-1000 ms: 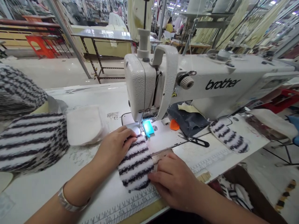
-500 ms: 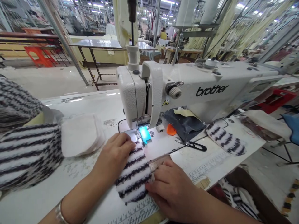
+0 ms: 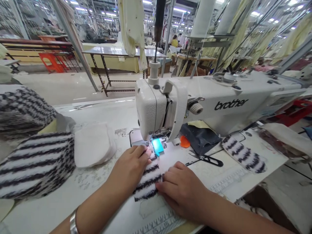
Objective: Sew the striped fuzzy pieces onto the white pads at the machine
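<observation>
A striped black-and-white plush fabric piece (image 3: 148, 178) lies under the head of a white sewing machine (image 3: 156, 107), its far end at the lit needle area. My left hand (image 3: 133, 162) presses on its upper left part, fingers bent and close together beside the presser foot. At the right edge, my right hand (image 3: 181, 188) grips the fabric between thumb and curled fingers. A bright blue guide piece (image 3: 158, 147) sits just right of the needle. The needle tip itself is hard to make out.
Stacked striped pieces (image 3: 36, 165) and white fabric pieces (image 3: 91, 146) stand at left. Right of the needle lie thread snips (image 3: 207, 159), an orange piece (image 3: 184, 141), dark cloth (image 3: 202, 138) and another striped piece (image 3: 243, 154). A printed ruler (image 3: 165, 222) runs along the front edge.
The striped piece has moved further in under the machine head, less of it showing toward me. Both hands have gone along with it. The camera view has shifted slightly.
</observation>
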Motion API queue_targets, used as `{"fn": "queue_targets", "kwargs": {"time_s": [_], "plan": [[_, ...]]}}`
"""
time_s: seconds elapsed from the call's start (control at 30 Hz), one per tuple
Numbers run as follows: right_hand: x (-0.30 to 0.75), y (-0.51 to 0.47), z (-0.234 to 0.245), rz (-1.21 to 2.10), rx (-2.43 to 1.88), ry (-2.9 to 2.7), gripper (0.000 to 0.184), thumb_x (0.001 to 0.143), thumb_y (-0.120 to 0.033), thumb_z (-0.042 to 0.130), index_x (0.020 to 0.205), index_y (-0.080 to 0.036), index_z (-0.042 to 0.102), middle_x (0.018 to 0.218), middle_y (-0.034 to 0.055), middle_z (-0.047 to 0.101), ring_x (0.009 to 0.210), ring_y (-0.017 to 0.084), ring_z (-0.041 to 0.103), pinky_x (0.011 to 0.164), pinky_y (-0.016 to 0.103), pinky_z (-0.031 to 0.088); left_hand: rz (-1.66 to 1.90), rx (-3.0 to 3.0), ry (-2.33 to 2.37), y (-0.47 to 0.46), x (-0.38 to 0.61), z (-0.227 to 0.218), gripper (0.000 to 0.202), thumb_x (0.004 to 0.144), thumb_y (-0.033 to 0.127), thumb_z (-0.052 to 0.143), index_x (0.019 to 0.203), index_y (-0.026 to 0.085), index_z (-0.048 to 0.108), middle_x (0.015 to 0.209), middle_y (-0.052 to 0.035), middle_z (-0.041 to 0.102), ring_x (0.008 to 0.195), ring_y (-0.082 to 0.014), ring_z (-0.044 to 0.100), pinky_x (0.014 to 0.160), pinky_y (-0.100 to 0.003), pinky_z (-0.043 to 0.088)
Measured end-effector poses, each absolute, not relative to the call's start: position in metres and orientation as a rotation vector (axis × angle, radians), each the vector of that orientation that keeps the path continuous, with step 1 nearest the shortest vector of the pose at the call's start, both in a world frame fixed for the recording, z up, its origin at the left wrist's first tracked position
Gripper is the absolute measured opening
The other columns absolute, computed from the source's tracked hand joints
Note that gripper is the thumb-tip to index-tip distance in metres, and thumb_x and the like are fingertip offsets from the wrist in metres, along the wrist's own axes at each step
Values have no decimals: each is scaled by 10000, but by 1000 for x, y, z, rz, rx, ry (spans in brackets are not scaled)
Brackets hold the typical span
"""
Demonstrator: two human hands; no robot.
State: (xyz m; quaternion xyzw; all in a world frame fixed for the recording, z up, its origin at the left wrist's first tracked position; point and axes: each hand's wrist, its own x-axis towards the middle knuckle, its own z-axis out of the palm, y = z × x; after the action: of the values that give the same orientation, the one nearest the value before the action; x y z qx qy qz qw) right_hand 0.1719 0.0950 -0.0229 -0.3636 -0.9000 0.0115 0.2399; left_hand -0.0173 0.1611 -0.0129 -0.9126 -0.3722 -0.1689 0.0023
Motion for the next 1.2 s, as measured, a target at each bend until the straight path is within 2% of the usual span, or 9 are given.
{"fn": "queue_targets", "kwargs": {"time_s": [0.33, 0.57, 0.77, 0.87, 1.03, 1.2], "plan": [[171, 95, -27, 95, -1009, -2394, 203, 866, -133, 422, 788, -159, 609, 598, 8, 515, 588, 153, 409, 586, 300, 220, -606, -2905, -1089, 167, -18, -18, 208, 901, 218, 450, 1061, 186, 579, 1061, -68, 606, 973, -231, 546, 824, -405, 511], [171, 94, -26, 126, -1008, -2364, 221, 875, -144, 407, 792, -160, 612, 596, 6, 514, 582, 151, 424, 587, 298, 221, -590, -2921, -1132, 169, -17, -20, 197, 902, 230, 451, 1035, 191, 591, 1025, -67, 602, 977, -228, 545, 838, -405, 506], [171, 95, -22, 176, -1084, -2412, 220, 880, -162, 413, 806, -180, 620, 606, 6, 540, 589, 152, 438, 600, 300, 231, -506, -2918, -1137, 170, -17, -16, 227, 901, 211, 440, 1056, 195, 605, 1106, -91, 583, 1012, -241, 545, 838, -405, 509], [171, 94, -22, 170, -1089, -2434, 201, 870, -158, 423, 798, -181, 610, 616, 6, 550, 589, 150, 441, 601, 300, 232, -566, -2893, -1099, 166, -17, -10, 229, 894, 207, 446, 1039, 183, 622, 1089, -107, 584, 970, -240, 557, 810, -406, 517], [174, 92, -23, 158, -1082, -2473, 164, 858, -132, 431, 802, -172, 580, 629, 8, 565, 589, 145, 445, 602, 298, 233, -761, -2988, -870, 147, -18, -6, 169, 868, 171, 487, 862, 178, 656, 924, -68, 633, 830, -209, 566, 703, -370, 522], [176, 100, -22, 108, -1044, -2530, 146, 820, -115, 441, 722, -178, 530, 624, -7, 551, 563, 139, 419, 582, 302, 212, -800, -3054, -794, 147, -20, -14, 179, 878, 186, 475, 869, 175, 653, 899, -67, 651, 787, -192, 575, 666, -343, 531]]}}
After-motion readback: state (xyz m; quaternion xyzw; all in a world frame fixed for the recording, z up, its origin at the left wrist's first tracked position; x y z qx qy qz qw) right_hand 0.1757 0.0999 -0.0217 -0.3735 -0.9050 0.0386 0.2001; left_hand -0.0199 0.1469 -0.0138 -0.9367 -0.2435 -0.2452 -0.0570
